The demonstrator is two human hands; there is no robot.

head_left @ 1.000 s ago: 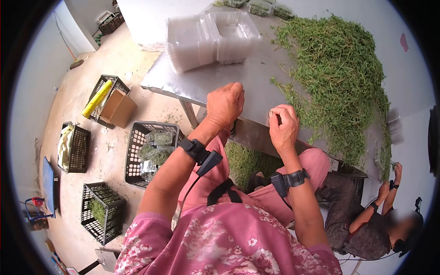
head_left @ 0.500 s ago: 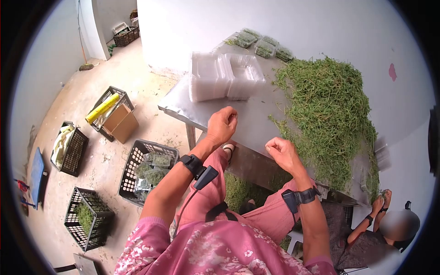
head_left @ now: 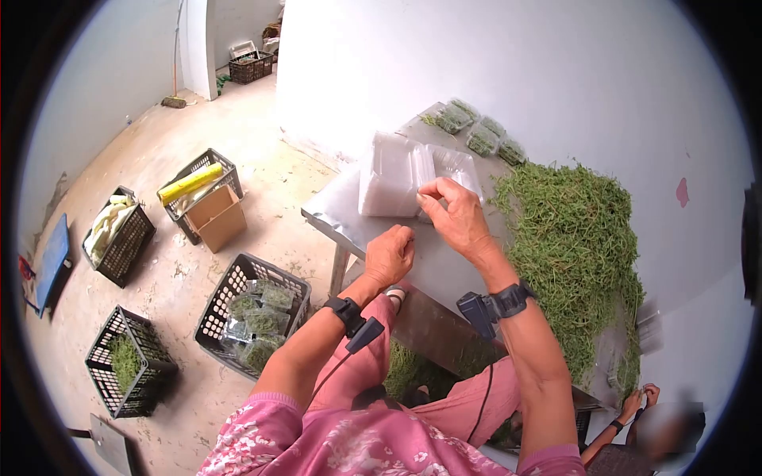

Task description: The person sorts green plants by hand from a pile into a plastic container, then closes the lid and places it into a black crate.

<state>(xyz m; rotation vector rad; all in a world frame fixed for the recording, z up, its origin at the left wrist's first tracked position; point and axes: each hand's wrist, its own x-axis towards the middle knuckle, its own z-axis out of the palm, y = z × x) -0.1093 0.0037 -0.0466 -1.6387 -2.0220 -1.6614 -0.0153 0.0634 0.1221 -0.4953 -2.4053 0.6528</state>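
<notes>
My left hand [head_left: 389, 255] is curled closed just over the near edge of the steel table [head_left: 444, 266]; what its fingers may hold is hidden. My right hand [head_left: 456, 218] is farther forward, thumb and fingertips drawn together in front of the clear plastic containers; I cannot make out anything between them. These containers stand in two nested stacks, the left stack [head_left: 386, 174] and the right stack [head_left: 460, 168]. To the right of my right hand, a large heap of green stems [head_left: 571, 254] covers much of the table.
Several filled clear boxes [head_left: 482, 141] sit at the table's far end. A black crate [head_left: 210, 321] with packed boxes stands on the floor at left, near another crate [head_left: 147, 389] holding greens. A co-worker's hands [head_left: 639, 403] are at the table's lower right.
My right hand has moved forward and left to the container stacks. My left hand has drawn back a little, still closed. The view has shifted, so the table appears lower.
</notes>
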